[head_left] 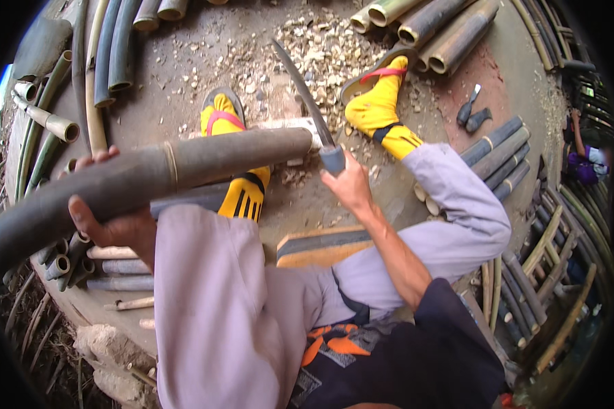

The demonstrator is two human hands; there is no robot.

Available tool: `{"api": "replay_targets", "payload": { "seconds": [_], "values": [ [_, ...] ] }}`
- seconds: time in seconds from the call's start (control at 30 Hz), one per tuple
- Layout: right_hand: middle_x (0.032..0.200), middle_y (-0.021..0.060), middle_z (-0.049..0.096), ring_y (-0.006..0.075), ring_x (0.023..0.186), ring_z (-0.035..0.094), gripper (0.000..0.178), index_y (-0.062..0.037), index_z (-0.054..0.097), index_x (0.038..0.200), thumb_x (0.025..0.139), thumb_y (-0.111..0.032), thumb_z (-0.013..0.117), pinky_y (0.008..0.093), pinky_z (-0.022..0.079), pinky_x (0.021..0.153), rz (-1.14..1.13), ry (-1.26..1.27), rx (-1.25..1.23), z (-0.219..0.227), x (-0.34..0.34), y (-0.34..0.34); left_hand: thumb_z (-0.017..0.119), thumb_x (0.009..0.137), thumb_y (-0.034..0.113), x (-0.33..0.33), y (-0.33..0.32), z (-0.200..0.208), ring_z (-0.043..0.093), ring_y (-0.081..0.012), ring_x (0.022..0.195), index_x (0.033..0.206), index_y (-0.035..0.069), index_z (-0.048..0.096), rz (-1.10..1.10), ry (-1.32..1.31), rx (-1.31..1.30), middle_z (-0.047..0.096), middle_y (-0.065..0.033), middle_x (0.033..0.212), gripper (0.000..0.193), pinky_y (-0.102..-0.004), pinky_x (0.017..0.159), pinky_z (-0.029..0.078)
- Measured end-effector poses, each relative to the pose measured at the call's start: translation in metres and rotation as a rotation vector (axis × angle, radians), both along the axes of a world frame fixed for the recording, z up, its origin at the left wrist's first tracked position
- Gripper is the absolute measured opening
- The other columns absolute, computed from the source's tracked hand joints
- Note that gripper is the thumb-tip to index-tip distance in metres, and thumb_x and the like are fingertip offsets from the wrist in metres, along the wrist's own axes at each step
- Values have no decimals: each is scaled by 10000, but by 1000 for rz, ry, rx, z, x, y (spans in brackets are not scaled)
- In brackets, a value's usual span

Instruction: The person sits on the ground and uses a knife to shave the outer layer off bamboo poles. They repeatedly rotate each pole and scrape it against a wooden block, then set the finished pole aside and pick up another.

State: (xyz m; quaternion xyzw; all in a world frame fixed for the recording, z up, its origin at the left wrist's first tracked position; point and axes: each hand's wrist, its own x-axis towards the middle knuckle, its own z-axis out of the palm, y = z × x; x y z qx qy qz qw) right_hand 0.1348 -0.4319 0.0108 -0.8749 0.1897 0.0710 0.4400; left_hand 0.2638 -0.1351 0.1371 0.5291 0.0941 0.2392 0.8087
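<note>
A thick dark bamboo pole point(225, 155) lies slantwise across the left half, its far end near the middle. My left hand point(126, 228) cradles it from beneath, with the thumb on the near side and fingertips showing along the far side. My right hand point(350, 185) is closed around the grey handle of a machete point(303, 88), whose long narrow blade points away and a little left. The blade's base is right beside the pole's end. Under that end shows a pale block point(295, 124); whether the pole touches it, I cannot tell.
Wood chips point(307, 51) litter the ground between my sandalled feet. Cut bamboo point(450, 37) lies at the far right, with more bamboo lengths point(119, 58) at far left and a bundle point(494, 158) beyond my right knee. Two small dark tools point(472, 112) rest nearby. Another person point(585, 163) is at the right edge.
</note>
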Motion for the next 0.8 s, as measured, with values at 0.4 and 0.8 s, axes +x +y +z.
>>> {"api": "replay_targets", "payload": {
  "seconds": [0.4, 0.8],
  "values": [
    [766, 168, 677, 234, 686, 687, 248, 4, 566, 936, 751, -90, 702, 335, 539, 592, -98, 27, 95, 24, -13, 17, 640, 621, 411, -11, 34, -12, 529, -292, 935, 1213, 56, 419, -206, -216, 29, 500, -127, 1014, 726, -471, 932, 414],
    [792, 195, 673, 324, 726, 684, 341, 18, 586, 981, 704, -134, 715, 382, 543, 670, -107, 64, 89, 1, -10, 6, 645, 675, 426, -1, 13, 0, 575, -302, 935, 1200, 24, 454, 5, -34, 1, 553, -145, 1011, 688, -443, 896, 459]
  ]
}}
